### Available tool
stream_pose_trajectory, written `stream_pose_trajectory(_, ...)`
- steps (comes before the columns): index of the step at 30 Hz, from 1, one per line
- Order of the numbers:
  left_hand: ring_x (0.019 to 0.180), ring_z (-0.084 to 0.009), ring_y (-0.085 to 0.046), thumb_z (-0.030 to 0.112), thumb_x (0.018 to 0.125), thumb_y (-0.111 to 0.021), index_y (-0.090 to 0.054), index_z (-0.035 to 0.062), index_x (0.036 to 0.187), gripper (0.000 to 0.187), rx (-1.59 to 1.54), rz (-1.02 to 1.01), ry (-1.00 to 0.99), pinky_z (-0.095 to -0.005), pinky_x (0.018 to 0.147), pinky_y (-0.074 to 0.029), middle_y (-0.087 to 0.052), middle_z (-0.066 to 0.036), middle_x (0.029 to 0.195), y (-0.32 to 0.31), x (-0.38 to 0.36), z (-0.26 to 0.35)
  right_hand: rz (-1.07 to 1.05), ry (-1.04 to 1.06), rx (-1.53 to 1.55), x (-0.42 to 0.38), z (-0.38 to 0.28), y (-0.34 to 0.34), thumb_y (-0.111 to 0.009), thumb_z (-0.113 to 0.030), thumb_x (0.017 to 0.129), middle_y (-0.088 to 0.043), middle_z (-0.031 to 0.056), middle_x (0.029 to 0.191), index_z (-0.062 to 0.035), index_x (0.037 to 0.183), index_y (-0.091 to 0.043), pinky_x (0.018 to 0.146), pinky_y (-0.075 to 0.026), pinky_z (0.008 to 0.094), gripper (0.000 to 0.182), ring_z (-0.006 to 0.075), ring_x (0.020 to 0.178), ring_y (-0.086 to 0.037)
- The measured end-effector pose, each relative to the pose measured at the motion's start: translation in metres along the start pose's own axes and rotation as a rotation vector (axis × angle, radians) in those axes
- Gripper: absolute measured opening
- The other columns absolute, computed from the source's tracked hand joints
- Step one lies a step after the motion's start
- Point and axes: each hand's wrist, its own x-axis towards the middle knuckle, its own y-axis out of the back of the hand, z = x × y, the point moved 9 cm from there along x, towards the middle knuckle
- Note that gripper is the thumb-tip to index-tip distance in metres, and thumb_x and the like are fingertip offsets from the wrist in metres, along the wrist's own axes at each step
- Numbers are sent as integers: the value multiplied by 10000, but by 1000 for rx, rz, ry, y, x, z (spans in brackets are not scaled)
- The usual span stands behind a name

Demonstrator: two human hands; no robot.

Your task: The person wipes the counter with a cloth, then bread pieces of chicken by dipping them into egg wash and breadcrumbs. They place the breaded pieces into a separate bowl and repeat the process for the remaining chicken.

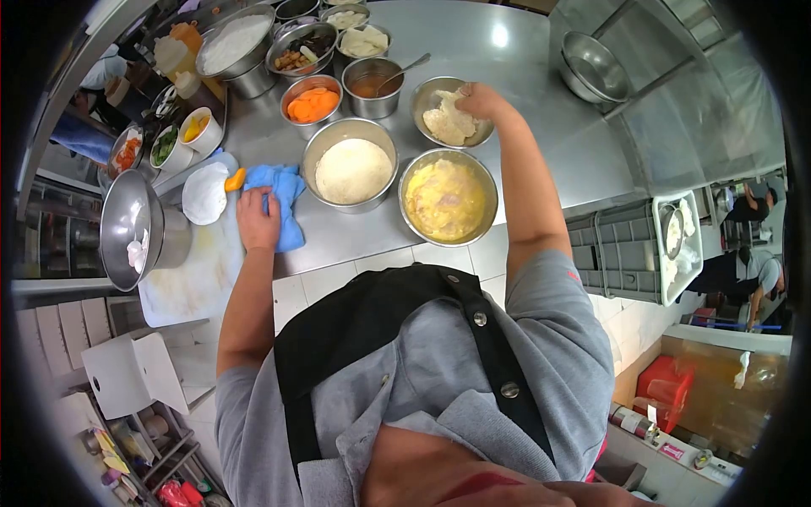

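Observation:
At the upper right of the worktop, my right hand (483,101) pinches the edge of a flat, pale, crumb-coated piece (449,120). That piece lies in a steel bowl (418,103). My left hand (258,220) rests at the left edge of a blue cloth (289,221), fingers lying flat and holding nothing. Directly below the right hand's bowl stands a steel bowl of yellow egg mixture (445,201) with pale pieces in it. To its left is a steel pot of breadcrumb-like pale crumbs (353,171).
Carrot slices (312,105) fill a small bowl, beside a pot of orange-brown sauce (368,86) with a spoon. A cutting board (190,270) and a tilted steel bowl (127,228) are at left. A grey crate (615,253) stands at right; people work beyond it.

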Motion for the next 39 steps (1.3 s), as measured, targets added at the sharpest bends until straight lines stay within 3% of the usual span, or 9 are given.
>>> stream_pose_trajectory(12,916,-319,-512,136,792,-573,-586,72,908,134,36,-23,24,-401,824,-417,-565,-110,936,-4,0,-2,228,-23,-368,-12,-17,14,-511,-79,809,-621,197,1033,-29,1027,-620,822,-483,421,249,367,965,-587)
stream_pose_trajectory(15,913,-319,-513,141,796,-571,-588,71,910,135,35,-12,10,-403,822,-417,-566,-110,935,-3,0,-1,316,11,-348,-12,-16,23,-547,-115,779,-614,221,1012,-14,1002,-617,809,-478,437,255,387,951,-579)
stream_pose_trajectory(18,911,-319,-516,152,801,-566,-591,72,908,136,39,-11,-3,-403,822,-417,-570,-110,937,-3,-1,0,341,145,-231,-19,-21,24,-558,-106,767,-634,209,979,2,1019,-613,776,-485,415,279,348,902,-617)
stream_pose_trajectory(24,910,-318,-521,165,796,-566,-596,79,902,140,32,-9,-14,-402,825,-417,-580,-106,941,-5,-1,-4,147,189,125,-103,-34,7,-577,-52,729,-657,165,902,-5,1087,-603,740,-479,345,363,246,837,-629)
stream_pose_trajectory(26,910,-317,-522,157,790,-572,-598,82,900,136,33,-4,-26,-402,827,-416,-582,-105,941,-7,0,-5,89,309,65,-146,-45,-10,-587,-51,719,-655,177,931,-7,1067,-612,754,-476,339,351,260,859,-632)
stream_pose_trajectory(32,899,-329,-522,82,750,-606,-568,75,915,169,77,113,-73,-415,823,-411,-572,-101,901,11,1,15,142,253,-134,-194,-38,-48,-600,-44,692,-634,171,956,-18,1026,-619,836,-461,380,336,347,934,-585)
stream_pose_trajectory(35,892,-321,-520,41,726,-621,-543,59,900,191,-140,115,-315,-413,810,-415,-559,-101,873,35,-13,80,165,391,-234,-200,-57,-59,-615,-46,679,-614,158,990,-37,1035,-615,866,-446,402,356,341,1009,-548)
stream_pose_trajectory(36,801,-280,-545,26,730,-642,-540,42,894,194,-328,31,-386,-364,736,-445,-555,-124,836,40,-19,111,117,457,-229,-202,-66,-69,-622,-47,674,-606,152,1010,-45,1038,-613,870,-443,405,364,335,1028,-540)
stream_pose_trajectory(39,772,-138,-568,97,852,-611,-513,33,953,155,-1002,-825,17,-269,666,-478,-556,-63,867,-37,-71,159,91,588,-322,-202,-82,-92,-632,-49,680,-598,130,1019,-73,1039,-617,853,-453,401,360,319,1003,-554)
